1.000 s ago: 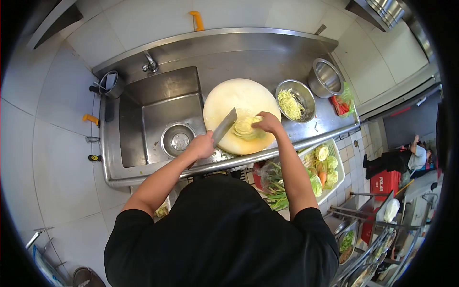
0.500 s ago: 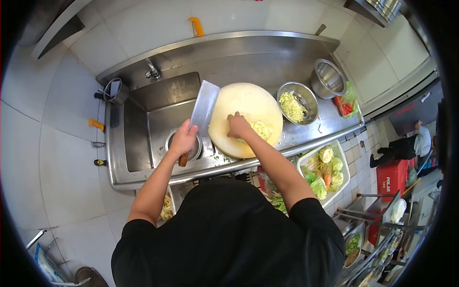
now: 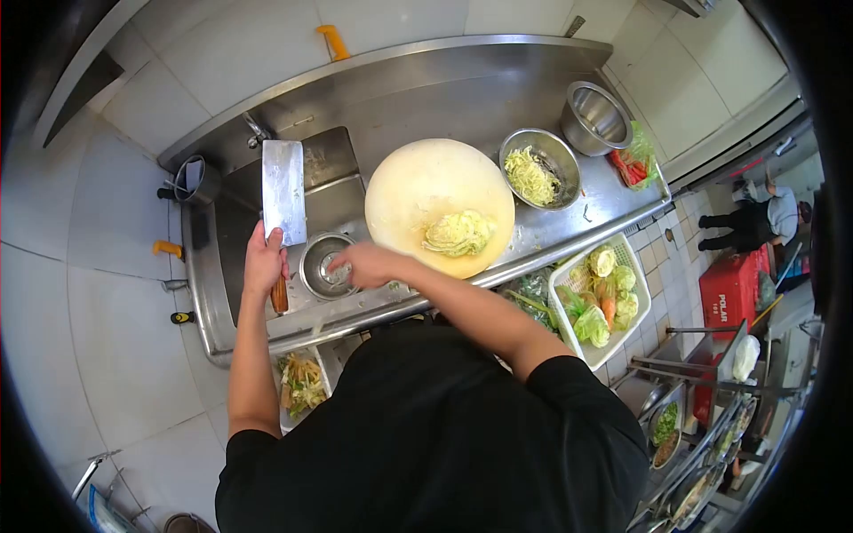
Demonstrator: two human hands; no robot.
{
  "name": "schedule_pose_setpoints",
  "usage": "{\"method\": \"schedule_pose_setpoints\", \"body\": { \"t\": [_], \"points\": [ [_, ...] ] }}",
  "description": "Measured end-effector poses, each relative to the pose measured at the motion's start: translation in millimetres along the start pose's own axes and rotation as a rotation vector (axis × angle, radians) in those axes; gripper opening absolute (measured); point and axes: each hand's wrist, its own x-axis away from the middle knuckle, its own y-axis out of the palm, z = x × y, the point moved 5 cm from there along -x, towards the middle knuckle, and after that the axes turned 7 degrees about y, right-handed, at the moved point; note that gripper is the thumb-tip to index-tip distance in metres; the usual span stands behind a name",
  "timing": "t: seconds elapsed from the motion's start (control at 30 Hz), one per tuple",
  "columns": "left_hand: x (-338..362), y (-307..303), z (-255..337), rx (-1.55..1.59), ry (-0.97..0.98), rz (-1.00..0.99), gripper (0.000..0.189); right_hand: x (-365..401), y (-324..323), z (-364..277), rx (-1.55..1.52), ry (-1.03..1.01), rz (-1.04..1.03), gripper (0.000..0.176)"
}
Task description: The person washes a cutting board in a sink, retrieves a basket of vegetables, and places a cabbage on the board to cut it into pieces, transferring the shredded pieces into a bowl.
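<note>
Leftward stretches the right hand [image 3: 366,266], fingers half-open, seemingly empty; the left hand [image 3: 264,259] grips the cleaver [image 3: 283,197].

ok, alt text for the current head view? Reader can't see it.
Seen from above, the left hand grips a cleaver over a steel sink; the right hand, apparently empty, is near a round board bearing cut cabbage. A metal bowl of pale shreds sits right of the board.
</note>
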Motion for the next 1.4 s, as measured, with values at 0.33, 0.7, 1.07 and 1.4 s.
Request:
{"method": "schedule_pose_setpoints", "body": {
  "t": [0.33,0.7,1.07,1.4],
  "points": [
    [25.6,104.8,-66.0,-0.205,-0.172,-0.416,0.024,87.9,-129.0,190.2,0.316,0.712,-0.290,0.114],
    [-6.0,133.0,-67.4,-0.687,0.009,-0.414,0.033,134.9,-68.7,138.8,0.672,0.136,0.749,0.053],
    [2.4,138.6,-58.0,-0.751,-0.015,-0.452,0.031,186.3,-109.4,120.8,0.257,0.136,0.947,0.056],
    [13.2,142.4,-32.3,-0.807,-0.072,-0.482,0.030,199.0,-32.5,126.8,0.316,0.255,0.604,0.059]
  ]
}}
